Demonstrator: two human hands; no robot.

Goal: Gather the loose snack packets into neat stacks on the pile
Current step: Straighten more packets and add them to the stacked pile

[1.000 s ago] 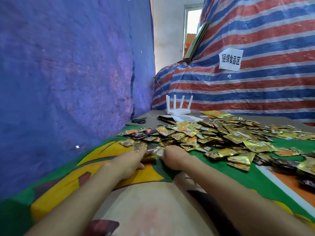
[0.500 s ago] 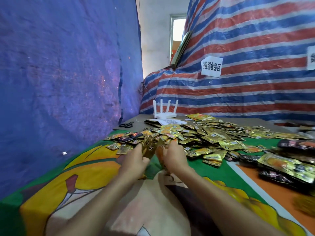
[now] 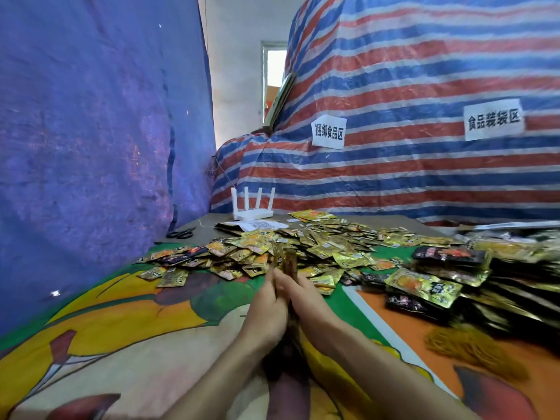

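Note:
A small bundle of gold snack packets (image 3: 286, 258) stands on edge between my palms, its top sticking up above my fingers. My left hand (image 3: 266, 307) presses it from the left and my right hand (image 3: 309, 301) from the right, both lifted a little above the colourful cloth. Beyond them a wide scatter of loose gold and orange packets (image 3: 327, 241) covers the table. At the right sits a heap of stacked packets (image 3: 448, 277), gold and black, several layers high.
A white router (image 3: 253, 207) with upright antennas and black scissors (image 3: 181, 234) lie at the back. A clump of orange rubber bands (image 3: 472, 347) is at the right front. A blue tarp hangs at the left, a striped tarp with paper signs behind.
My hands gathered packets from the near edge of the scatter, lifted them and closed together around the bundle. The view has turned right, bringing the stacked heap into sight.

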